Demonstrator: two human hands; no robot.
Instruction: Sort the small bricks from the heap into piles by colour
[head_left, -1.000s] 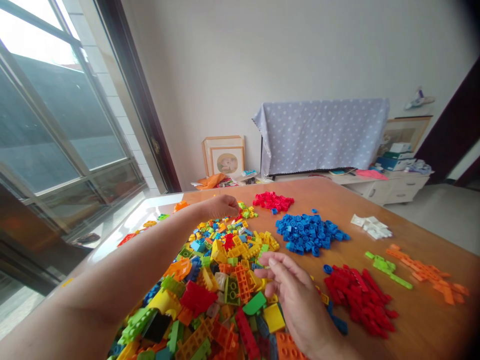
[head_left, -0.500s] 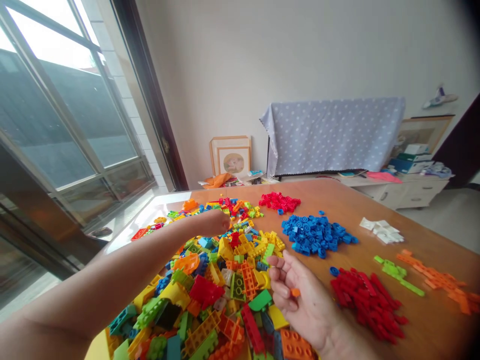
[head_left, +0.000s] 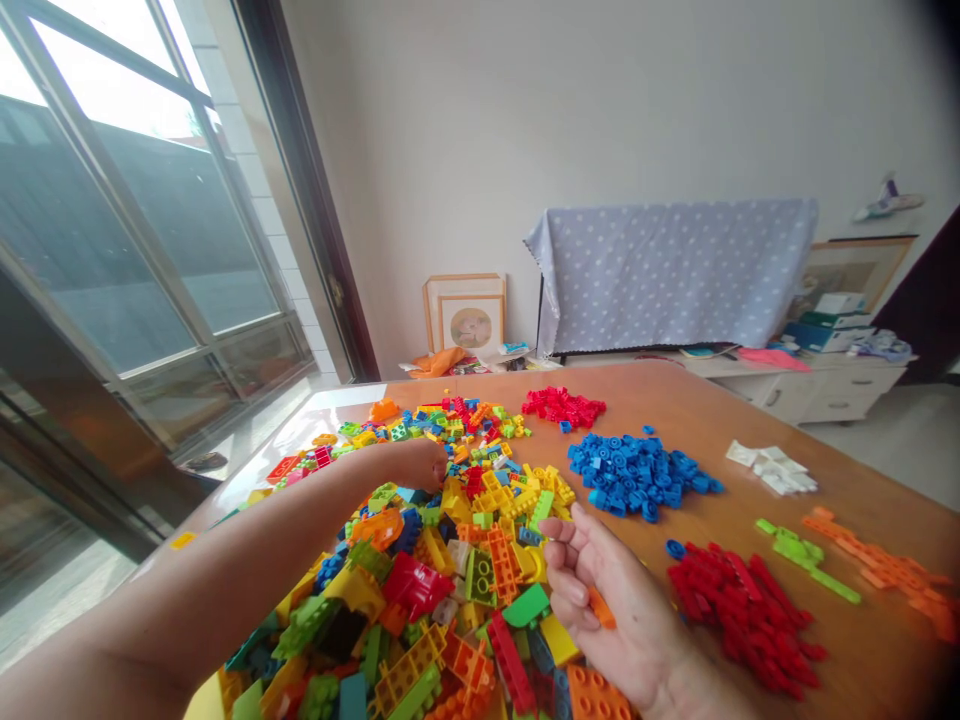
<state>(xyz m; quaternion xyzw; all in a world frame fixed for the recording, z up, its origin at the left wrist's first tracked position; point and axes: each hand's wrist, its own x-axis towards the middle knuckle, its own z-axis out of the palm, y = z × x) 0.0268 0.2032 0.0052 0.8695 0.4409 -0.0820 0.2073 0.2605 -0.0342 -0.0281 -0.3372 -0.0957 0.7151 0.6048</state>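
My left hand [head_left: 427,466] reaches over the middle of a mixed heap of plastic building bricks [head_left: 420,580]. Its fingers are curled downward, and whatever they may hold is hidden behind the hand. Palm up, my right hand [head_left: 611,595] rests at the heap's right side with its fingers bent inward. A small orange building brick [head_left: 601,608] lies in that palm, held by the curled fingers. Near the right fingertips is a light green brick [head_left: 541,510], and a dark green curved brick [head_left: 526,605] lies just left of the hand.
Sorted piles lie on the brown table [head_left: 675,395]: blue bricks [head_left: 637,475], dark red bricks [head_left: 742,615], small red bricks [head_left: 562,406], white pieces [head_left: 772,467], light green pieces [head_left: 802,555] and orange pieces [head_left: 877,560]. A cloth-covered screen [head_left: 675,275] stands beyond.
My left hand has moved lower and slightly left, closer to the heap. More of the orange brick shows in my right palm. The view has shifted slightly.
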